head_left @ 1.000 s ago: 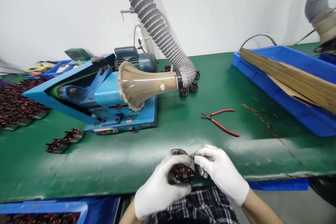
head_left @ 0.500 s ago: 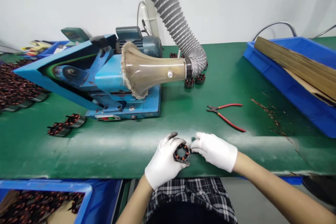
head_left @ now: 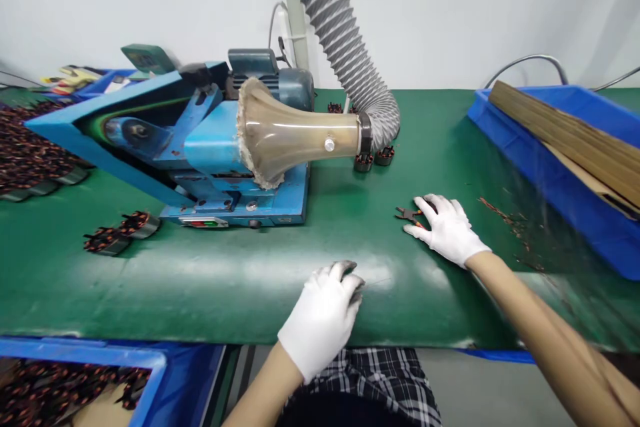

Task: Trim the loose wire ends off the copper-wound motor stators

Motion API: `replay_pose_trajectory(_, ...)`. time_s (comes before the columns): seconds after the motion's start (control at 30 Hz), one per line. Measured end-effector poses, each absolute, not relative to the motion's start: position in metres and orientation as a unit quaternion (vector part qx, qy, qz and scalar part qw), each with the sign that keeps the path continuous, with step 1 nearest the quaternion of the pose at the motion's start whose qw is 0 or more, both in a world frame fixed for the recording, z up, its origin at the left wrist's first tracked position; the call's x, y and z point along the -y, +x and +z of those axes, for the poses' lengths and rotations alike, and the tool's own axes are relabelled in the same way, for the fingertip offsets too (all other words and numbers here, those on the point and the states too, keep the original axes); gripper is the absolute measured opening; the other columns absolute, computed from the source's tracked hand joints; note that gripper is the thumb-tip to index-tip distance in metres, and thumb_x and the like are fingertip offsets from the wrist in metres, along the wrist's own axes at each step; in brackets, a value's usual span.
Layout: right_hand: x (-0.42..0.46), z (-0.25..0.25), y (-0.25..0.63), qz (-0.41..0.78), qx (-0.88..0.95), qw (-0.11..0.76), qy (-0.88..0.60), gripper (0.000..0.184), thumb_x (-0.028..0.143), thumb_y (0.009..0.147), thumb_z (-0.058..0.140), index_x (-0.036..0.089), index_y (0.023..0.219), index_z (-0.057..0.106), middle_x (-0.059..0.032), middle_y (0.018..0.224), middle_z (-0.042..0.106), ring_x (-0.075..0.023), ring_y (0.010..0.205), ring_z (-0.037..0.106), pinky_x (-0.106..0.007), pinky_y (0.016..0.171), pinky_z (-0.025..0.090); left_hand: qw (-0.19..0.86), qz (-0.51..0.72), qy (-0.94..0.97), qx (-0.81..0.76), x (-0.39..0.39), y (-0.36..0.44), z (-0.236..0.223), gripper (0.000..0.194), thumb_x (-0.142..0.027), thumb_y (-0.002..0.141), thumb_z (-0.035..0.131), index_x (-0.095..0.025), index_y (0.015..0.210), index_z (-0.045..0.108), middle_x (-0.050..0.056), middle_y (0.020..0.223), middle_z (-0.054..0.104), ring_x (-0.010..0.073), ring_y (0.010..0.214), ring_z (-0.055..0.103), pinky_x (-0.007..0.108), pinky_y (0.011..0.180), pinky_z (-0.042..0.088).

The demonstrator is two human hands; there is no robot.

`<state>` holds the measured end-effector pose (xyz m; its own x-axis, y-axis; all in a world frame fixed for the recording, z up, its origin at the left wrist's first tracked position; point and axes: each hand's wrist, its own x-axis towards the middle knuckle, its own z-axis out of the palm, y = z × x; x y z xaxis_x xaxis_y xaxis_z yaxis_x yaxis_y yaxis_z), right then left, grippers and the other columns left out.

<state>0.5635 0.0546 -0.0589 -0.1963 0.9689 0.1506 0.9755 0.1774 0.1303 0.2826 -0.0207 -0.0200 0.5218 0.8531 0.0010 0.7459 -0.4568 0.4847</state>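
My left hand [head_left: 323, 317], in a white glove with darkened fingertips, is low over the front of the green bench with its fingers curled. The motor stator in its grasp is now hidden by the glove. A fine wire [head_left: 377, 281] sticks out to the right of the fingertips. Farther right, my right hand [head_left: 447, 230], gloved as well, spreads its fingers over the cutting pliers [head_left: 407, 214]. Their dark jaws point left, and the red handles are mostly covered by the hand.
A blue belt machine [head_left: 240, 210] with a tan suction hood [head_left: 300, 135] and grey hose [head_left: 345, 33] stands left of centre. Wound stators [head_left: 107, 240] lie before it; more are heaped far left. A blue tray [head_left: 545, 173] with cardboard and scattered copper wire bits [head_left: 510, 220] are at right.
My right hand has left the stator and moved right and away from me, onto the pliers. My left hand has turned over, so the stator no longer shows. The view has shifted slightly.
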Motion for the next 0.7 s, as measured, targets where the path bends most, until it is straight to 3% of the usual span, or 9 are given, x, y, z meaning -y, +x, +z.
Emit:
replay_pose_trajectory(0.13, -0.045, -0.062, 0.539, -0.041, 0.682, 0.011, -0.73, 0.05, 0.056, 0.081, 0.044, 0.014, 0.106, 0.056, -0.0151, 0.089, 0.06, -0.0306, 0.08, 0.056, -0.038, 0.067, 0.04, 0.213, 0.077, 0.847, -0.481, 0.02, 0.289, -0.025, 0.017, -0.02, 0.087, 0.041, -0.021, 0.09, 0.058, 0.003, 0.092, 0.057, 0.0211, 0.083, 0.053, 0.036, 0.074, 0.043)
replay_pose_trajectory(0.27, -0.003, -0.051, 0.522, 0.105, 0.584, 0.111, -0.797, 0.024, 0.032, 0.082, 0.044, 0.017, 0.097, 0.056, -0.0117, 0.092, 0.06, -0.0244, 0.075, 0.059, -0.031, 0.061, 0.042, 0.213, 0.082, 0.843, -0.488, 0.019, 0.29, -0.032, 0.018, -0.019, 0.087, 0.04, -0.021, 0.086, 0.057, 0.003, 0.086, 0.056, 0.0205, 0.079, 0.051, 0.034, 0.068, 0.041)
replay_pose_trajectory(0.47, 0.069, -0.035, 0.491, 0.531, 0.574, 0.08, -0.619, 0.017, 0.027, 0.076, 0.049, 0.017, 0.088, 0.057, -0.0021, 0.074, 0.061, -0.019, 0.066, 0.056, -0.027, 0.061, 0.044, 0.184, 0.107, 0.833, -0.511, 0.024, 0.292, -0.039, 0.014, -0.02, 0.086, 0.041, -0.021, 0.087, 0.055, 0.003, 0.09, 0.054, 0.0216, 0.083, 0.049, 0.035, 0.072, 0.039)
replay_pose_trajectory(0.7, 0.067, -0.032, 0.459, 0.579, 0.538, 0.086, -0.607, 0.014, 0.028, 0.08, 0.044, 0.016, 0.079, 0.053, -0.0015, 0.071, 0.059, -0.0167, 0.063, 0.053, -0.026, 0.063, 0.043, 0.201, 0.085, 0.834, -0.507, 0.023, 0.291, -0.042, 0.014, -0.019, 0.087, 0.039, -0.021, 0.088, 0.053, 0.003, 0.089, 0.051, 0.0207, 0.083, 0.048, 0.035, 0.073, 0.04)
